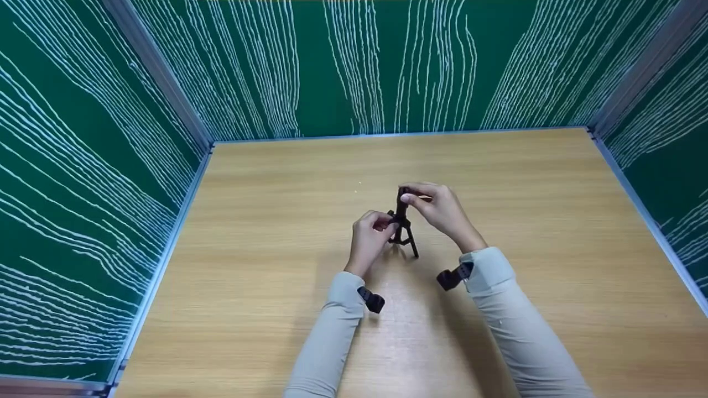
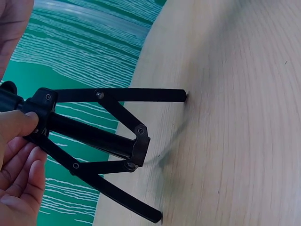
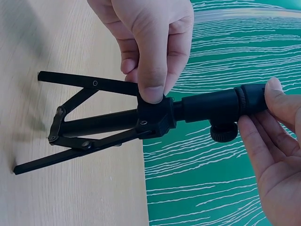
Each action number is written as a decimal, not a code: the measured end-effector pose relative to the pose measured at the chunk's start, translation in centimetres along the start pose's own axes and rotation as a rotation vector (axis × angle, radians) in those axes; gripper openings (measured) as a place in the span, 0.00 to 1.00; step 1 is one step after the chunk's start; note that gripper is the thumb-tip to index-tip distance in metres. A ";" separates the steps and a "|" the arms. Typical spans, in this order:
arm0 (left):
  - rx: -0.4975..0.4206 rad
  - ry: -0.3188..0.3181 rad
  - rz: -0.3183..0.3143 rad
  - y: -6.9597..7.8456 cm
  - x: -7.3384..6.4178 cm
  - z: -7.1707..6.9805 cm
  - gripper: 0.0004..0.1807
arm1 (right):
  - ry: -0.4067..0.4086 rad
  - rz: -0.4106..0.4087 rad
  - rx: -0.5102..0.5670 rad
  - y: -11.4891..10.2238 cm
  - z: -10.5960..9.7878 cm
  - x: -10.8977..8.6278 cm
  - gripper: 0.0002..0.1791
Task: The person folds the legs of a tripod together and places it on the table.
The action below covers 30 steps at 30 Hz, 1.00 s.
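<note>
A small black tripod [image 1: 399, 224] stands on the table with its legs spread. My left hand [image 1: 369, 237] pinches the collar where the legs join, thumb on top of it in the left wrist view. With thumb and fingertips my right hand [image 1: 440, 210] grips the tripod's head at the top. In the right wrist view the tripod's side knob [image 3: 224, 132] sticks out below that grip. Hinged braces tie the legs [image 2: 141, 95] to the centre column [image 2: 91, 134]. The leg tips meet the wood.
Wooden table [image 1: 265, 232] spreads around both hands. Green panels [image 1: 310, 72] with white wavy lines wall in the back and sides, joined by metal corner posts [image 1: 160, 72]. A black wrist camera [image 1: 371, 300] is strapped on the left sleeve, another wrist camera [image 1: 451, 278] on the right.
</note>
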State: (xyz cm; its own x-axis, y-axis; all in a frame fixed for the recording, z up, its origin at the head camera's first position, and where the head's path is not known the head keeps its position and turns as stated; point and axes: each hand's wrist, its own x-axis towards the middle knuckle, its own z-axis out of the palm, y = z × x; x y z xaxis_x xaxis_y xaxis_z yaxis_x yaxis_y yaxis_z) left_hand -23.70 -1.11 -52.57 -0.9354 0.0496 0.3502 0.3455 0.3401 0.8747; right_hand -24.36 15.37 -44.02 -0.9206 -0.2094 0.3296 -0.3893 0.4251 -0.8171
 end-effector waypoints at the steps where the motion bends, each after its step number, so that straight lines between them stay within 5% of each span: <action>1: -0.001 -0.002 -0.003 0.0 0.0 0.0 0.05 | 0.000 -0.004 -0.003 0.0 0.0 0.0 0.14; 30: 0.062 0.027 0.010 0.4 0.3 -0.2 0.06 | -0.034 0.002 -0.019 -0.2 -0.1 0.3 0.15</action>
State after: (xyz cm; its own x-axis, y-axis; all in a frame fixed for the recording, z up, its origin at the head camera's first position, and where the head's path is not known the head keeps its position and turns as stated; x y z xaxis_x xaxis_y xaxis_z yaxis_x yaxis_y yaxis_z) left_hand -23.82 -1.15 -52.06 -0.9292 0.0278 0.3685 0.3485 0.3975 0.8488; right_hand -24.57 15.30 -43.75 -0.9201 -0.2377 0.3113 -0.3879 0.4423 -0.8087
